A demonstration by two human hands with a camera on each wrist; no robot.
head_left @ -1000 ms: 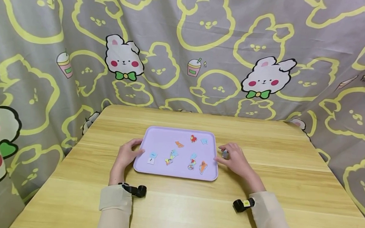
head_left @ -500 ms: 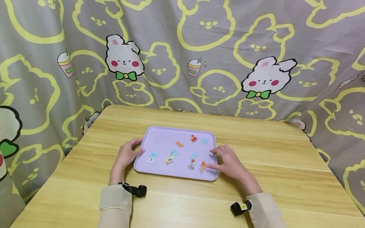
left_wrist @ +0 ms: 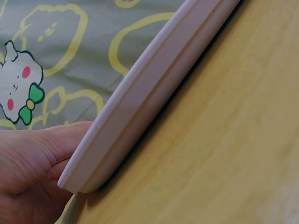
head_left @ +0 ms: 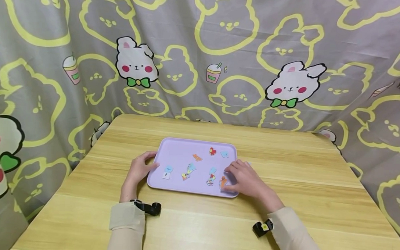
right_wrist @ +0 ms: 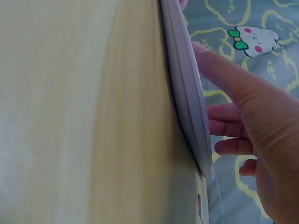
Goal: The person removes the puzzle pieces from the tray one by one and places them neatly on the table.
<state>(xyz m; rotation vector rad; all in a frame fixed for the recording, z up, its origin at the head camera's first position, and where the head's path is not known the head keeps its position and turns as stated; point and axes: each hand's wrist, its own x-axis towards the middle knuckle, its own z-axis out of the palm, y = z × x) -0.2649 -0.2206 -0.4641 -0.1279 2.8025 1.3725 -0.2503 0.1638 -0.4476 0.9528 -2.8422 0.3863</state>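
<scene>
A lilac tray (head_left: pixel 177 148) lies on the wooden table with several small cut-out picture pieces on it. My left hand (head_left: pixel 140 169) grips its left rim, thumb over the top edge and the other fingers lower down at the side. Over the tray's right edge reaches my right hand (head_left: pixel 247 181), thumb and fingers spread apart around an orange cut-out (head_left: pixel 223 181) that still lies flat. In the right wrist view the thumb (right_wrist: pixel 217 67) is extended above the rim, and the other fingers are loosely bent behind it.
Also on the tray are a red cut-out (head_left: pixel 212 151), a light blue one (head_left: pixel 224 154), another orange one (head_left: pixel 197 157) and overlapping pieces nearer the front. A small pale object (right_wrist: pixel 201 206) lies on the table beside the tray. A patterned curtain (head_left: pixel 190 36) hangs behind the table.
My right hand has moved left from outside the tray's right rim to over the orange cut-out near that side. The left hand has stayed at the left rim.
</scene>
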